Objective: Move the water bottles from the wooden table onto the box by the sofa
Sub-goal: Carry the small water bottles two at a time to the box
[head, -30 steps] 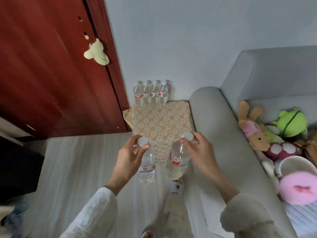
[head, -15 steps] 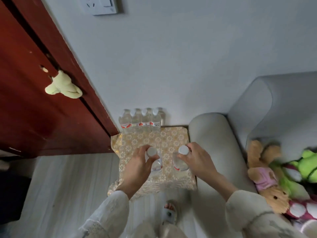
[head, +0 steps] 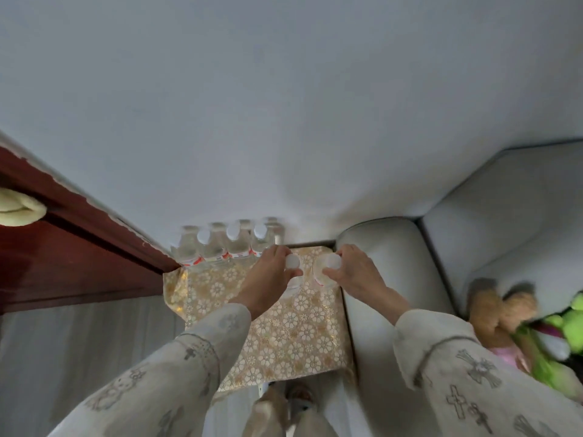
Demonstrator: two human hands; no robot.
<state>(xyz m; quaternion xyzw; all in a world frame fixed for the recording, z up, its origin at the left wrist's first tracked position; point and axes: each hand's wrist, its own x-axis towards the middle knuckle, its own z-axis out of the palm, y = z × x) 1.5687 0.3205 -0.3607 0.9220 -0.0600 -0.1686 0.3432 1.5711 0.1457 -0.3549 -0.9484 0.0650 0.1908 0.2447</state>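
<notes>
Left hand (head: 268, 272) is gripping a clear plastic water bottle with a white cap (head: 292, 262) just below the cap, fingers and thumb curling round the neck. Right hand (head: 353, 272) is gripping a second clear white-capped water bottle (head: 328, 265) the same way, thumb on the near side. Both bottles are standing upright, side by side, over the far right part of the box covered in a gold floral-patterned cloth (head: 284, 335); cannot tell if their bases are touching the cloth, hands are hiding them. A row of clear white-capped bottles with red-and-white labels (head: 227, 244) is standing along the far edge of the box, against the pale grey wall (head: 284, 105), just left of the held pair. The left-hand bottle is sitting just beside the right end of that row. Grey fabric sofa armrest (head: 388, 279) is running along the right side of the box, touching it. Stuffed toys, brown and green (head: 536, 326), are lying on the sofa seat at far right, blurred. Dark red wooden door (head: 63, 253) is filling the left, with a pale yellow soft object (head: 19, 209) on it. Both arms are wearing cream patterned sleeves (head: 473, 367). Light wood-grain floor (head: 79, 342) is showing at near left.
</notes>
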